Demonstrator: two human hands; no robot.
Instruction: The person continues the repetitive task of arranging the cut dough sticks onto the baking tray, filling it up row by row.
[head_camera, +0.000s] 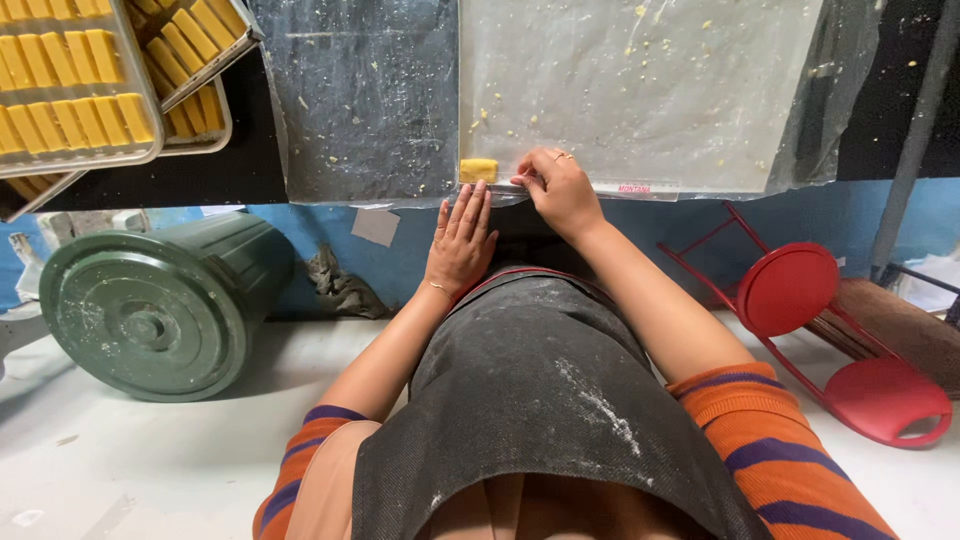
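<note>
A small yellow dough block (478, 169) lies at the near edge of a table covered by a clear plastic sheet (640, 90) dusted with crumbs. My left hand (460, 238) is flat, fingers together, just below the table edge with its fingertips almost at the block. To the right of the block, my right hand (558, 188) pinches the near edge of the plastic sheet. A dark flour-dusted apron (540, 380) covers my lap.
Metal trays (75, 85) filled with yellow blocks are stacked at the top left. A green lidded bin (150, 310) stands on the floor at left. A red folding stool (830, 330) lies at right. A dark table surface (365, 95) is next to the sheet.
</note>
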